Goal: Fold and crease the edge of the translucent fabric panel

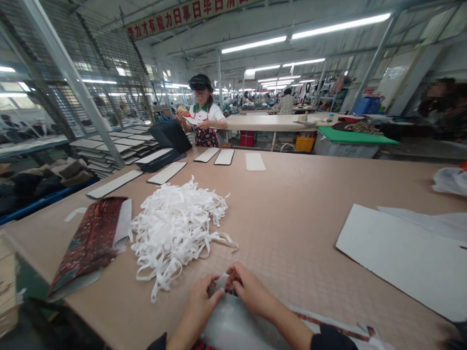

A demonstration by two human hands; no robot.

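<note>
My left hand [205, 299] and my right hand [248, 290] meet at the near edge of the table, fingers closed on the upper end of a grey-backed fabric piece [247, 323]. A dark red patterned face of the piece shows below and along one strip. Just beyond my hands lies a big heap of white fabric strips [178, 229], a few loose ends trailing toward me. To the left of the heap rests a stack of dark red patterned fabric pieces [89, 236] with pale backing. What sits between my fingertips is partly hidden.
The brown-covered table [285, 217] spreads before me. White panels with dark edges [167, 172] lie along its far left side. A large white board [407, 257] is at the right. A co-worker [205, 113] stands across the table, holding something pale beside dark stacked panels [169, 137].
</note>
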